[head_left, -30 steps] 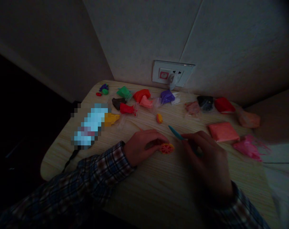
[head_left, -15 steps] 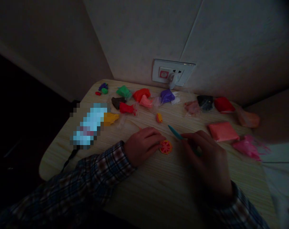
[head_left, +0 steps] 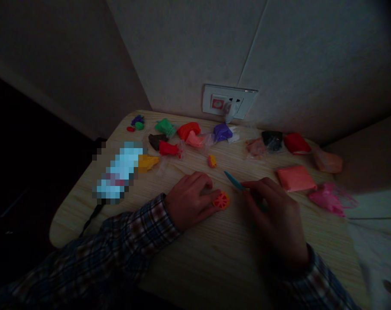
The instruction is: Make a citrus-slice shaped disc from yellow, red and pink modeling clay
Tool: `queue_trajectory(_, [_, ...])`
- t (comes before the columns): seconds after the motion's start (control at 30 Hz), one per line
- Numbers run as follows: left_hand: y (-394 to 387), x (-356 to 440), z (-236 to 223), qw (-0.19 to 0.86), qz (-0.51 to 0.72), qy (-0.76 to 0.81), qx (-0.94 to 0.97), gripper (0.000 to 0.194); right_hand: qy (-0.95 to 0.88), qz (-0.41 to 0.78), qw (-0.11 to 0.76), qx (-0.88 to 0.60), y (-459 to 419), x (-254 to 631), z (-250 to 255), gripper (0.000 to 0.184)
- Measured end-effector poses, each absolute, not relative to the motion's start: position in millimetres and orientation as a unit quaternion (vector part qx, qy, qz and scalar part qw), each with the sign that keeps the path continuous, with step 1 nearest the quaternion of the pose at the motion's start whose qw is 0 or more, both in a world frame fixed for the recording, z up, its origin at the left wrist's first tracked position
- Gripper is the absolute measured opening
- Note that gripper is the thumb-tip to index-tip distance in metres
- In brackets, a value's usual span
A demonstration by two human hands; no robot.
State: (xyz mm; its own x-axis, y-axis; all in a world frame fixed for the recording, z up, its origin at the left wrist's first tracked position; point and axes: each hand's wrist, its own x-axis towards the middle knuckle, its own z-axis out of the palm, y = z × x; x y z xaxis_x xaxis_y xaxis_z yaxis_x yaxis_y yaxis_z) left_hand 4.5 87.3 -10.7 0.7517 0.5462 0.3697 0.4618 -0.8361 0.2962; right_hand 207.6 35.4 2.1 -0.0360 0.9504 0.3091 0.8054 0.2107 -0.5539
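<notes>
A small round clay citrus slice, red wedges inside an orange rim, lies on the wooden table. My left hand has its thumb and a finger closed on the slice's left edge, with the other fingers curled. To the right, my right hand pinches a teal clay knife between thumb and fingers. Its blade points up and left, apart from the slice. A little yellow and orange clay lump sits beyond the slice.
Bags of clay line the back: green, purple, black and several others. At right lie a coral packet and a pink bag. A blurred phone-like object is at left. Tiny clay grapes sit in the far-left corner.
The view has shifted slightly. My left hand's fingers have changed position around the slice, with one now curled back off it. My right hand keeps the knife in nearly the same pose.
</notes>
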Motion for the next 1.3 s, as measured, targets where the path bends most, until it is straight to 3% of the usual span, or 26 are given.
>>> queue_trajectory(0.23, [86, 2, -7, 0.11, 0.279, 0.265, 0.916, 0.033, -0.709, 0.107, 0.323, -0.617, 36, 209, 2, 0.015])
queue_trajectory(0.5, [74, 12, -2, 0.052, 0.132, 0.214, 0.966, 0.048, -0.703, 0.115, 0.321, -0.624, 37, 208, 2, 0.014])
queue_trajectory(0.87, [74, 8, -7, 0.079, 0.132, 0.209, 0.966, 0.05, -0.682, 0.135, 0.338, -0.634, 44, 211, -10, 0.014])
queue_trajectory(1.07, [74, 14, -21, 0.038, 0.131, 0.206, 0.969, 0.046, -0.674, 0.114, 0.371, -0.629, 48, 218, -15, 0.016])
queue_trajectory(1.3, [75, 19, -24, 0.018, 0.09, 0.181, 0.979, 0.069, -0.658, 0.089, 0.407, -0.628, 52, 222, -26, 0.018])
